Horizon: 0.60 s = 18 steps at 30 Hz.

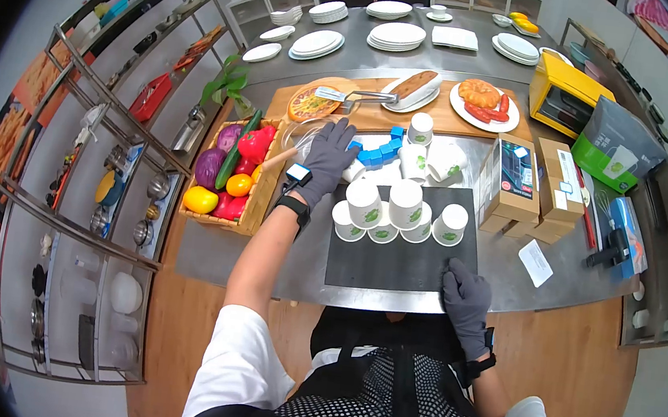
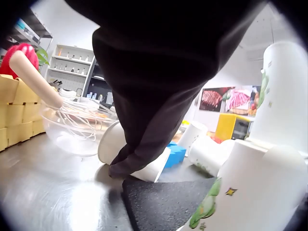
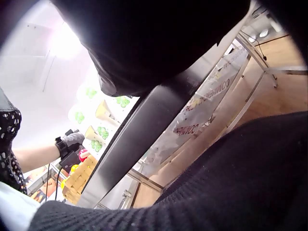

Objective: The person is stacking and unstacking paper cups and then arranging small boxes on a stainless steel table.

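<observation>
Cups on black mat, steel table, metal rack alongside

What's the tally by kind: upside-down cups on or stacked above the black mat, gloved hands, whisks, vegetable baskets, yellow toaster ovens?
Upside-down cups: 6
Gloved hands: 2
Whisk: 1
Vegetable basket: 1
Yellow toaster oven: 1
Total: 11

Tipped cup partly hidden behind the left hand
</observation>
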### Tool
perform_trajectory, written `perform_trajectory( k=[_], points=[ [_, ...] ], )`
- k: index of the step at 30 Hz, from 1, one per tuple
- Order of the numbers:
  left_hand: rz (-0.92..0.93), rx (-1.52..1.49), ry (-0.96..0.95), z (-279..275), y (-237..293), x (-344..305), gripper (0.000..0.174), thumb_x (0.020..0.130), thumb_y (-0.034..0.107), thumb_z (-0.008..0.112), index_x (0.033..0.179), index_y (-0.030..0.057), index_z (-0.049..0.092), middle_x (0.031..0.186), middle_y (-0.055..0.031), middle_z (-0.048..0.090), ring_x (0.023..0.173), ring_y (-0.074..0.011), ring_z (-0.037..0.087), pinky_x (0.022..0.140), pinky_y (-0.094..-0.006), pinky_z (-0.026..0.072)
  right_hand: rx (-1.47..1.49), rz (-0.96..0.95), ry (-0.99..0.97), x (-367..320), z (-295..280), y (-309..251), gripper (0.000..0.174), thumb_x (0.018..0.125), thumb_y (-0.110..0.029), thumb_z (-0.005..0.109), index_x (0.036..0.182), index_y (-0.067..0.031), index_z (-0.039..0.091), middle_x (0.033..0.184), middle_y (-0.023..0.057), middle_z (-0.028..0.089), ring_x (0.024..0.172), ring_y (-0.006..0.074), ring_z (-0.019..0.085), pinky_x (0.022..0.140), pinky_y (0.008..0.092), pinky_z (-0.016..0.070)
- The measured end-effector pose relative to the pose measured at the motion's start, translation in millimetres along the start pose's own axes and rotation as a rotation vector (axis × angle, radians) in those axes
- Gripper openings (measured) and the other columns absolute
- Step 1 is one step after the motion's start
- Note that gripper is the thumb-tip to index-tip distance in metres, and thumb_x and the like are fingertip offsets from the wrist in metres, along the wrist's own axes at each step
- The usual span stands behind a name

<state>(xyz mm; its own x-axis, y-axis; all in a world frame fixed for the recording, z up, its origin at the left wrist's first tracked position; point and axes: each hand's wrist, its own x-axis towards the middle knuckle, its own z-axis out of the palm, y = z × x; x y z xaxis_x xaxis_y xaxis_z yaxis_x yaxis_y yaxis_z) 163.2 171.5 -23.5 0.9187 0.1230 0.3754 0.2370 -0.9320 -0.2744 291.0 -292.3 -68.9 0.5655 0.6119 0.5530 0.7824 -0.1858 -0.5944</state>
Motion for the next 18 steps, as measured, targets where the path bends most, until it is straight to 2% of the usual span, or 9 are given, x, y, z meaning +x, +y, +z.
perform_trajectory(
  k=[1, 5, 8, 10, 12, 13, 14, 16, 18],
  points=[
    [-0.003, -0.004, -0.012, 10.6, -2.7, 2.7, 0.045, 0.093, 0.024, 0.079, 0.137, 0.0151, 0.079, 0.171, -0.0256, 0.057, 0.167, -0.0475, 0.043, 0.138, -0.0630, 0.0296, -0.001, 0.007, 0.008, 0.7, -1.7, -1.2, 0.022, 0.101, -0.016, 0.083, 0.122, -0.0102, 0.084, 0.078, 0.0126, 0.074, 0.069, 0.0360, 0.070, 0.067, 0.0492, 0.0543],
    [-0.047, -0.021, 0.029, 28.5, -2.1, 9.8, 0.030, 0.101, 0.027, 0.069, 0.123, 0.0100, 0.079, 0.167, -0.0254, 0.061, 0.165, -0.0484, 0.045, 0.137, -0.0646, 0.0320, -0.009, 0.025, -0.024, -2.1, 1.5, 0.3, 0.025, 0.100, -0.018, 0.084, 0.123, -0.0112, 0.084, 0.073, 0.0107, 0.070, 0.066, 0.0348, 0.068, 0.065, 0.0490, 0.0525],
    [0.041, 0.079, -0.057, -3.2, 6.1, 13.6, 0.028, 0.102, 0.026, 0.067, 0.120, 0.0084, 0.078, 0.166, -0.0247, 0.062, 0.165, -0.0482, 0.046, 0.137, -0.0649, 0.0334, 0.000, 0.026, -0.023, -3.3, 5.5, 5.6, 0.026, 0.099, -0.018, 0.085, 0.125, -0.0118, 0.084, 0.073, 0.0093, 0.069, 0.067, 0.0336, 0.067, 0.066, 0.0480, 0.0517],
    [0.043, 0.111, -0.090, -13.6, 9.6, 9.6, 0.032, 0.100, 0.028, 0.069, 0.125, 0.0095, 0.079, 0.168, -0.0238, 0.061, 0.166, -0.0475, 0.045, 0.137, -0.0644, 0.0314, 0.006, 0.034, -0.034, -2.3, 2.8, 4.2, 0.027, 0.099, -0.017, 0.084, 0.125, -0.0119, 0.084, 0.073, 0.0091, 0.069, 0.067, 0.0337, 0.066, 0.067, 0.0479, 0.0515],
    [-0.066, 0.011, -0.006, -27.4, 11.6, 3.5, 0.041, 0.096, 0.031, 0.075, 0.132, 0.0120, 0.080, 0.170, -0.0236, 0.059, 0.167, -0.0478, 0.043, 0.138, -0.0648, 0.0283, -0.009, -0.026, -0.001, 2.6, -1.1, -2.2, 0.023, 0.100, -0.017, 0.083, 0.122, -0.0110, 0.083, 0.071, 0.0094, 0.069, 0.061, 0.0348, 0.066, 0.061, 0.0499, 0.0519],
    [-0.102, 0.036, 0.028, -34.1, 10.3, 1.5, 0.055, 0.088, 0.034, 0.084, 0.139, 0.0155, 0.079, 0.170, -0.0235, 0.058, 0.165, -0.0486, 0.044, 0.136, -0.0654, 0.0271, -0.008, -0.020, -0.001, 2.6, -2.2, -4.5, 0.023, 0.100, -0.017, 0.083, 0.122, -0.0110, 0.083, 0.071, 0.0094, 0.069, 0.061, 0.0348, 0.066, 0.061, 0.0499, 0.0519],
    [-0.098, 0.035, 0.025, -40.2, 9.3, 0.9, 0.055, 0.088, 0.034, 0.084, 0.139, 0.0155, 0.079, 0.170, -0.0235, 0.058, 0.165, -0.0486, 0.044, 0.136, -0.0654, 0.0271, -0.011, -0.031, 0.014, 3.4, -3.1, -6.2, 0.023, 0.100, -0.016, 0.083, 0.122, -0.0115, 0.083, 0.072, 0.0093, 0.069, 0.062, 0.0348, 0.066, 0.062, 0.0499, 0.0519],
    [-0.276, 0.006, 0.258, -72.9, 17.4, 2.6, 0.063, 0.081, 0.036, 0.092, 0.139, 0.0157, 0.079, 0.167, -0.0242, 0.060, 0.163, -0.0501, 0.046, 0.134, -0.0659, 0.0289, -0.015, -0.036, 0.022, 1.4, -4.1, -6.1, 0.022, 0.100, -0.016, 0.082, 0.122, -0.0119, 0.083, 0.073, 0.0091, 0.069, 0.062, 0.0347, 0.066, 0.063, 0.0499, 0.0518],
    [-0.335, 0.016, 0.324, -116.5, 30.1, 2.7, 0.065, 0.078, 0.035, 0.095, 0.138, 0.0153, 0.076, 0.163, -0.0255, 0.062, 0.160, -0.0530, 0.048, 0.132, -0.0670, 0.0322, 0.001, -0.078, 0.057, 0.7, -0.8, -2.9, 0.024, 0.100, -0.016, 0.083, 0.123, -0.0112, 0.082, 0.075, 0.0095, 0.069, 0.064, 0.0350, 0.065, 0.063, 0.0504, 0.0505]
  ],
)
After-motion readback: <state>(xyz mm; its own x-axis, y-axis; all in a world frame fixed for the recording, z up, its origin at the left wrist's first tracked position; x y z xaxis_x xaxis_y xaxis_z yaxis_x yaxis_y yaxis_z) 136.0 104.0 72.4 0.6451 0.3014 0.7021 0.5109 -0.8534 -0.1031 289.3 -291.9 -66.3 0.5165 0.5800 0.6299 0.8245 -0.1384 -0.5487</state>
